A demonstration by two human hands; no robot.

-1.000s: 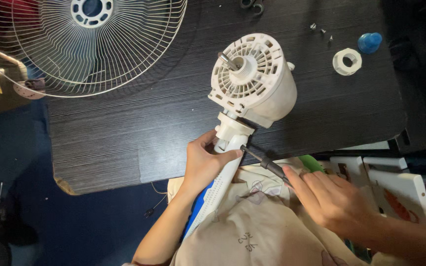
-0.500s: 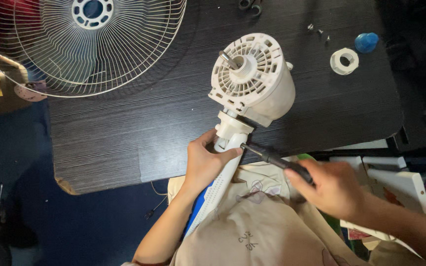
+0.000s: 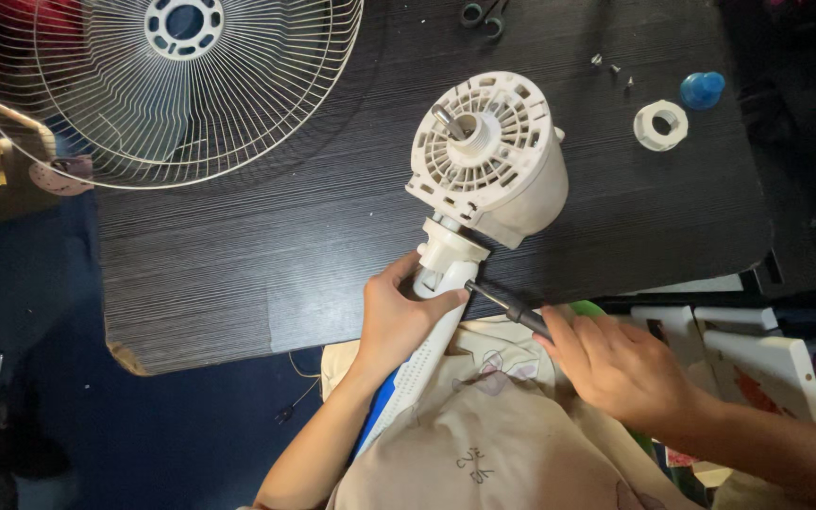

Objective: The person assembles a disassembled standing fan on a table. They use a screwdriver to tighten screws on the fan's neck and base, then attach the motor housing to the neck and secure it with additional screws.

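My left hand [image 3: 397,319] grips the white fan neck [image 3: 443,274] while my right hand [image 3: 616,366] grips the screwdriver [image 3: 512,307], its tip at the neck beside my left thumb.

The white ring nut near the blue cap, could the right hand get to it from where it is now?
Probably yes. The white ring nut lies in the open on the dark table, with bare tabletop between it and the right hand. But that hand is gripping the screwdriver, so it would have to let go first.
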